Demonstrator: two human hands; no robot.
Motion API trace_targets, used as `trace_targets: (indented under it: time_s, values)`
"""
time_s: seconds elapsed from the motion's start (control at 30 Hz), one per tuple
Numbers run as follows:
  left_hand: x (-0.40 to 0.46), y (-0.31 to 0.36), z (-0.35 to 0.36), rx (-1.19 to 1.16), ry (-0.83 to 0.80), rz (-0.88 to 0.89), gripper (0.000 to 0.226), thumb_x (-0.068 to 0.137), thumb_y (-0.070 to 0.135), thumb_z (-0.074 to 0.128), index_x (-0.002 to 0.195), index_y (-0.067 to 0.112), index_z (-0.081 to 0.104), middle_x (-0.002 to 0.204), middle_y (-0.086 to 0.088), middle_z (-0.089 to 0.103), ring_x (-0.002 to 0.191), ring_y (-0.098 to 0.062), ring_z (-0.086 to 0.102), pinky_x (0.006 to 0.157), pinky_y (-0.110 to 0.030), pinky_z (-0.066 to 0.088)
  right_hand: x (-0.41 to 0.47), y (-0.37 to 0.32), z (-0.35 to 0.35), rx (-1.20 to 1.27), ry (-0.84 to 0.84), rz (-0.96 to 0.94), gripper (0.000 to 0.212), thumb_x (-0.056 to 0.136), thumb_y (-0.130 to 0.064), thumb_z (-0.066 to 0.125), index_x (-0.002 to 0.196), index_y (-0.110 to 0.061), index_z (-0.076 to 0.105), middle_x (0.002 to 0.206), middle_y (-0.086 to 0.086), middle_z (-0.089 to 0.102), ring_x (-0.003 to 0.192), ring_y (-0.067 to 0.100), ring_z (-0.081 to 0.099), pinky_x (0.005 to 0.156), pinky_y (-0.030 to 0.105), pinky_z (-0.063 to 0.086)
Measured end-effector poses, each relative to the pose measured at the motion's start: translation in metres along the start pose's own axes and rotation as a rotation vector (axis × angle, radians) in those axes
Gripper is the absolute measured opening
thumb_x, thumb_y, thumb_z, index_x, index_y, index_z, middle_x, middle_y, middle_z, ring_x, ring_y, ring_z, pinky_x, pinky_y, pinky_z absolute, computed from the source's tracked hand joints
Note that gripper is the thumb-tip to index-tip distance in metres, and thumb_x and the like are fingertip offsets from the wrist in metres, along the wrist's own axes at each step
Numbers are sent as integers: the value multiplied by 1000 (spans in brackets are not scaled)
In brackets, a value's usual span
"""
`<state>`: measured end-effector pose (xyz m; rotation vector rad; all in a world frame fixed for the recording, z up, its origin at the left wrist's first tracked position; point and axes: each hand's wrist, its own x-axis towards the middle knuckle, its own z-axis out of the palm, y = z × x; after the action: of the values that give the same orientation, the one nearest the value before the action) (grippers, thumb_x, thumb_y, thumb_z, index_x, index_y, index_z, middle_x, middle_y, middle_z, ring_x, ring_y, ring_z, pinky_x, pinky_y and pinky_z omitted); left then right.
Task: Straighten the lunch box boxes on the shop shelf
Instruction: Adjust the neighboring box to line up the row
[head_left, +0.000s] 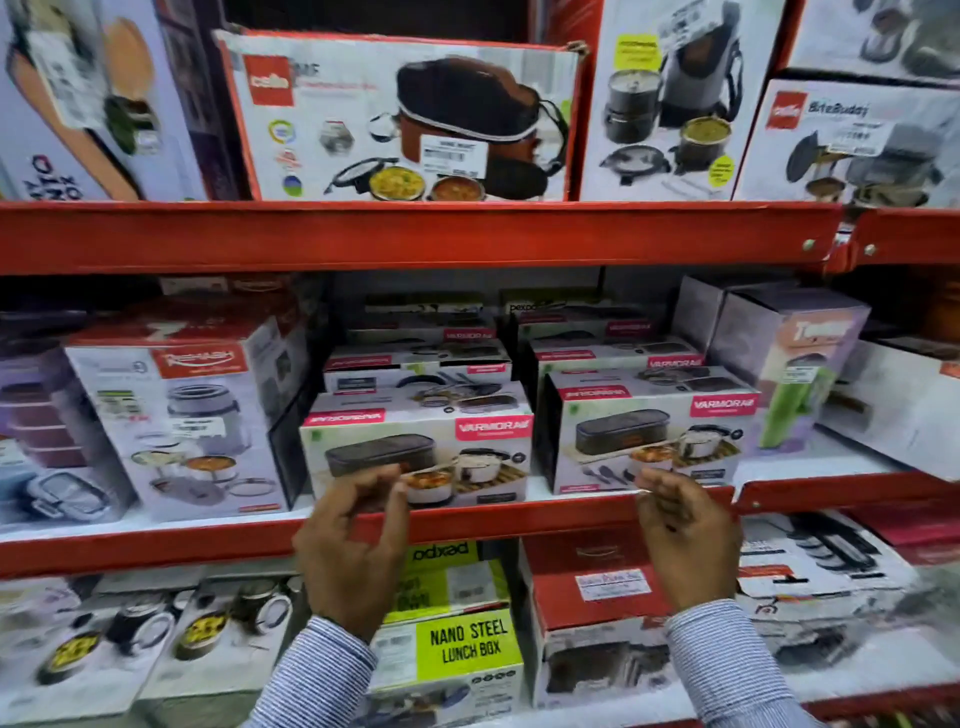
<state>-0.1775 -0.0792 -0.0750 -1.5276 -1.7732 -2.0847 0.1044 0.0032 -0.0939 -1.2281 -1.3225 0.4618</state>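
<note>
Our left hand (353, 545) and right hand (683, 540) hover half-curled, empty, before two white-and-pink cardboard lunch box boxes (415, 447) (sealed) on the red metal shelf (208, 540).

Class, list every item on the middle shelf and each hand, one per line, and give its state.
Left hand: raised, fingers curled, holding nothing.
Right hand: raised, fingers curled, holding nothing.
Left Varmora box: closed, upright, at the shelf front.
Right Varmora box: closed, upright, turned slightly.
Rehash box: closed, upright, angled.
Tall box: closed, upright, angled.
</note>
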Motion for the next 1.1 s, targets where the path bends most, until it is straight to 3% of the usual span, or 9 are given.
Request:
trace_targets:
  time_s: [0.13,0.3,0.4,0.47,0.5,0.67,0.8,0.93,1.1]
  values:
    - [-32,33,60,-10,-62,30,19,82,31,65,91,20,77,93,14,76,89,6,70,84,-17,54,33,35,-39,0,48,-10,26,81,0,64,100,-16,70,92,3,75,78,-8,66,75,5,50]
    - [-61,50,128,46,-82,-56,28,81,36,63,102,23,77,100,10,78,89,6,71,85,-29,59,70,69,-78,61,49,-28,20,85,-11,64,104,-17,69,96,6,75,83,11,70,81,30,56]
    - [-67,60,155,117,-136,-104,38,84,24,70,123,19,68,113,8,71,95,21,61,87,-1,46,88,80,-92,50,33,-20,24,84,-15,66,108,-17,67,100,5,74,91,17,71,83,33,56]
    - [-67,63,168,161,-144,-158,46,86,14,70,131,13,61,119,2,68,102,8,61,83,9,36,98,84,-97,57,3,-26,32,84,-13,66,115,-13,64,109,5,72,101,17,69,89,34,54]
    - [-66,62,174,181,-145,-177,49,86,14,69,134,12,59,123,-3,68,104,0,62,84,7,36,101,86,-97,51,-18,-34,35,84,-12,67,119,-11,63,113,7,71,104,18,67,91,34,52]
    - [-61,58,190,350,-194,-170,58,88,24,66,141,8,50,139,-12,61,117,-25,66,99,-27,46,113,95,-97,-52,-108,-25,46,83,-13,68,128,-11,58,119,4,68,108,14,64,96,33,49]
    - [-54,57,194,358,-167,-185,60,87,32,62,140,7,51,129,-17,67,113,-32,68,96,-39,53,119,93,-97,-74,-194,-44,47,84,-9,66,130,-11,57,113,-10,61,107,9,62,96,30,47]
    - [-53,60,196,330,-139,-169,51,85,28,61,132,7,60,114,-19,74,102,-33,73,88,-39,55,124,93,-98,-101,-231,-47,41,84,-7,66,124,-10,62,110,1,71,99,6,64,92,26,48]
    - [-54,59,193,300,-145,-195,44,88,24,65,130,11,62,111,-18,76,103,-28,73,89,-38,56,124,93,-101,-97,-250,-4,41,84,-9,66,124,-11,62,113,4,72,100,5,63,93,28,50]
